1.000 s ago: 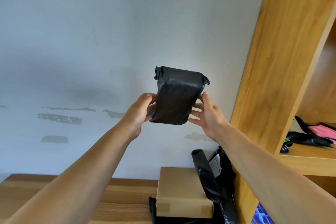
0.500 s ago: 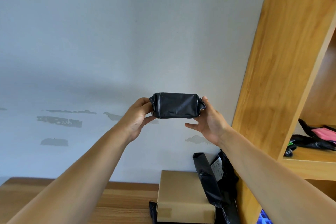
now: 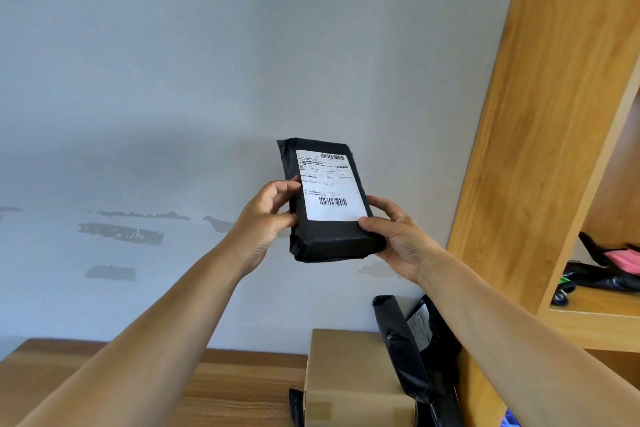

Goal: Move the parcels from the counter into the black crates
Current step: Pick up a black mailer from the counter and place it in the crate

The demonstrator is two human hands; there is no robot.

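Up in the air, one black parcel [image 3: 329, 204] is held between two bare hands, well above the wooden counter [image 3: 145, 388] and in front of the pale grey wall [image 3: 173, 80], which bears a few darker scuffed patches low on its left. On the left, the left hand [image 3: 266, 218] curls its fingers and thumb round the parcel's left edge; on the right, the right hand [image 3: 398, 236] cups the lower right corner, thumb pressed on the front face. The parcel's front carries one white shipping label [image 3: 329, 189] with two barcodes, facing the camera. Below, on the far part of the counter against the wall, sits one brown cardboard box [image 3: 353, 378], with a strip of black wrapping peeking out at its near left foot. Just right of the box, touching it, a black bagged parcel [image 3: 405, 347] leans upright, and a second black bag with a small white label [image 3: 420, 322] stands behind it, though how many bags are bunched there is hard to tell. Furthest right rises a wooden shelf unit [image 3: 540, 114], its open compartment holding black bags [image 3: 602, 277] and one pink item [image 3: 623, 258].
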